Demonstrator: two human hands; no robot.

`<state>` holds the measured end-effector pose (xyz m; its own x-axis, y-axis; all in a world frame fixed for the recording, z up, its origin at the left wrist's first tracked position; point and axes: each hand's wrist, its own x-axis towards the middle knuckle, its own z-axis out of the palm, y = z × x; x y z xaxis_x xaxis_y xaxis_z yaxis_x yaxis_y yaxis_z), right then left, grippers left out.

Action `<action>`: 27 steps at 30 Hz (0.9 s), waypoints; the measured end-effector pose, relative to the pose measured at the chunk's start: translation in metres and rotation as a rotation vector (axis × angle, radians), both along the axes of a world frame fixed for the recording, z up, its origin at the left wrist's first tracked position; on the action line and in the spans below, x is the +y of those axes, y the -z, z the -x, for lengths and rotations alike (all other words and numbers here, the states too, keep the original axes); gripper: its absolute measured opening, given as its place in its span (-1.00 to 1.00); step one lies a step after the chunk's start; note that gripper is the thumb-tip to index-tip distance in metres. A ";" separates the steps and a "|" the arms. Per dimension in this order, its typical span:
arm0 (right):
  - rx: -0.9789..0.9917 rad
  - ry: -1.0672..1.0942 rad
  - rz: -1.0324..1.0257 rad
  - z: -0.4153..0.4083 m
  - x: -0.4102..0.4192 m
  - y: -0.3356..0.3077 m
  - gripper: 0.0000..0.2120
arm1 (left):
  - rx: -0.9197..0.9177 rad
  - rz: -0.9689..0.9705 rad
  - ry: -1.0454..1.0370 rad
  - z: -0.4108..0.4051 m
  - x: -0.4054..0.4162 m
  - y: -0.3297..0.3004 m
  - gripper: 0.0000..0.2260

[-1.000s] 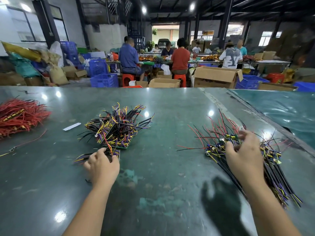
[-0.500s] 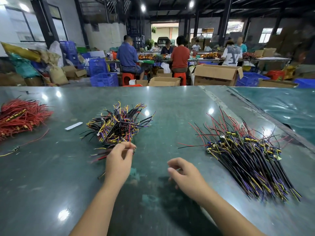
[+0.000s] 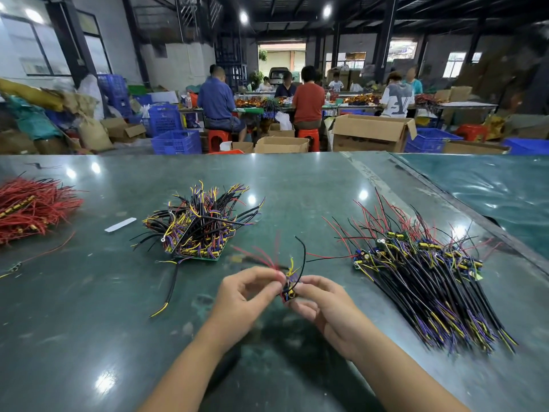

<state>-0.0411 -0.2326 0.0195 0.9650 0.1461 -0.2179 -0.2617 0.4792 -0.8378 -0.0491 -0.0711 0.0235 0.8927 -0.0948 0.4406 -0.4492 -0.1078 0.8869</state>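
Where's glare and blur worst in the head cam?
Head view: lamp glare spots dot the table, one beside the middle wire pile; motion blur smears the red wires of the small wired board pinched by left hand and right hand; dark shadow lies under both.

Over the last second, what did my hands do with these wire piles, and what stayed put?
Left hand left the near edge of the left pile, right hand pulled out of the right pile; both met between the piles and now pinch one small wired board between them. Both piles and the red wire heap stayed put.
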 end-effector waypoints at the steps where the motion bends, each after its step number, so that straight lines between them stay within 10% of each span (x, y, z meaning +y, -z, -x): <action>1: -0.026 0.063 -0.029 -0.001 0.001 0.001 -0.83 | -0.093 -0.059 -0.105 -0.001 0.003 0.000 -0.87; 6: -0.189 0.229 -0.011 -0.005 -0.003 0.002 -0.78 | -0.211 0.082 -0.533 -0.007 0.004 0.004 -0.77; 13: -0.405 0.235 0.303 -0.002 -0.003 0.006 -0.76 | 0.652 0.391 0.102 -0.005 -0.014 0.004 -0.86; 19: -0.519 0.023 0.465 0.001 0.006 0.010 -0.80 | 0.561 0.484 0.147 -0.007 -0.017 0.011 -0.84; 27: -0.310 -0.024 0.106 -0.002 -0.006 0.003 -0.64 | 0.490 0.488 0.203 -0.010 -0.008 0.015 -0.85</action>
